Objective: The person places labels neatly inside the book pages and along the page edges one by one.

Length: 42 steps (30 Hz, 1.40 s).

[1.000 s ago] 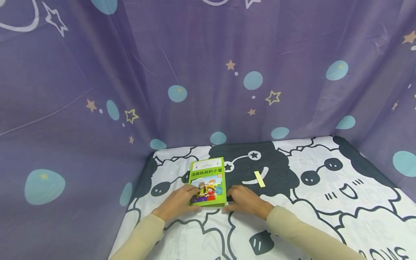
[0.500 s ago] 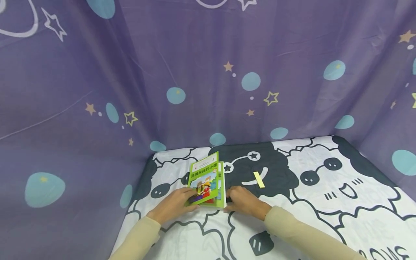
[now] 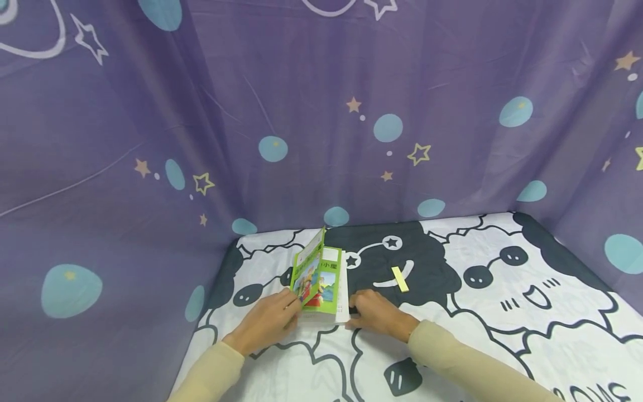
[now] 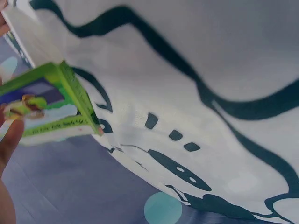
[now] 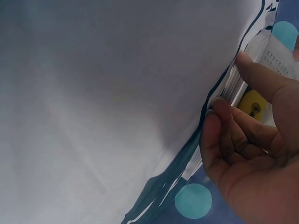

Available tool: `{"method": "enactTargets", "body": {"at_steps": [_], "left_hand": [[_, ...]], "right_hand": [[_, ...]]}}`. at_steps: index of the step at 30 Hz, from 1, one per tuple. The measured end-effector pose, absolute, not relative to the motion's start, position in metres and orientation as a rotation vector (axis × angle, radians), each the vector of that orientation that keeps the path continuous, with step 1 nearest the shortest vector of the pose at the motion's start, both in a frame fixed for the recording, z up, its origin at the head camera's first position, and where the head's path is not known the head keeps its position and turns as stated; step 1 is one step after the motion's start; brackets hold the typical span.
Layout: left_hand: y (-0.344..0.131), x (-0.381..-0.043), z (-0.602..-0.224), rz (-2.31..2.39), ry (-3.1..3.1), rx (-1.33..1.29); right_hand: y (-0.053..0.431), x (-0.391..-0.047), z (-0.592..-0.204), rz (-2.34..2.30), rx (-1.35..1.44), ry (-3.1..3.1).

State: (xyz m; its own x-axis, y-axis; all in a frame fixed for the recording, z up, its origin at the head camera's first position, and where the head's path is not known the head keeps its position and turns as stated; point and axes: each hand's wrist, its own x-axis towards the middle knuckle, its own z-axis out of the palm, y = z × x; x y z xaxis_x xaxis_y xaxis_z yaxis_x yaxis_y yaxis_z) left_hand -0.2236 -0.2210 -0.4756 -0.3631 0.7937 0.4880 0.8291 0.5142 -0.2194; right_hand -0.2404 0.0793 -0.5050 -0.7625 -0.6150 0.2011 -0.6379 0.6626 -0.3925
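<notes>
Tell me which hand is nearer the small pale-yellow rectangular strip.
Right. The right hand is on the near side of the strip, slightly left; the left hand is farther off, at the left side of the green illustrated book.

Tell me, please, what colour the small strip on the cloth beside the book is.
Pale yellow; the strip shows best in the head view.

bk cvr (image 3: 329,282): "小屋" (rest unclear) | cloth (image 3: 452,329): lg ltrs, cut off | pg (image 5: 279,58): print illegible
</notes>
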Motion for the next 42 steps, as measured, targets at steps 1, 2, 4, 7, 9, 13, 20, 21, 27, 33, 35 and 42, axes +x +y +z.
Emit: {"method": "enactTargets", "body": {"at_steps": [1, 2, 4, 7, 9, 13, 20, 21, 27, 33, 35, 42], "left_hand": [[-0.220, -0.223, -0.476, -0.058, -2.193, -1.327], [-0.219, -0.222, -0.476, -0.026, -2.172, -1.327], [-0.218, -0.220, -0.477, 0.043, -2.136, -1.320], [-0.218, -0.217, -0.477, 0.155, -2.068, -1.311], [-0.219, -0.215, -0.477, 0.252, -2.041, -1.299], [-0.221, -0.210, -0.475, 0.448, -2.031, -1.245], [-0.221, -0.207, -0.477, 0.546, -2.069, -1.067], [-0.222, -0.207, -0.478, 0.550, -2.084, -1.038], [-0.224, -0.208, -0.476, 0.586, -2.281, -0.988], [-0.224, -0.206, -0.470, 0.681, -2.463, -0.936], [-0.224, -0.206, -0.470, 0.664, -2.476, -0.910], [-0.228, -0.211, -0.479, 0.465, -2.526, -0.805]], "right_hand": [[0.079, -0.240, -0.505, 0.704, 1.059, -2.822], [0.079, -0.240, -0.505, 0.715, 1.055, -2.829], [0.079, -0.239, -0.505, 0.733, 1.041, -2.845], [0.078, -0.238, -0.505, 0.740, 1.013, -2.866], [0.078, -0.237, -0.504, 0.732, 1.001, -2.876], [0.078, -0.238, -0.504, 0.722, 0.990, -2.887], [0.078, -0.238, -0.505, 0.712, 0.987, -2.879], [0.078, -0.238, -0.505, 0.713, 0.989, -2.874], [0.079, -0.238, -0.506, 0.707, 0.986, -2.882], [0.080, -0.240, -0.506, 0.735, 0.998, -2.868], [0.080, -0.241, -0.505, 0.743, 1.000, -2.863], [0.080, -0.241, -0.507, 0.764, 0.993, -2.884]]}}
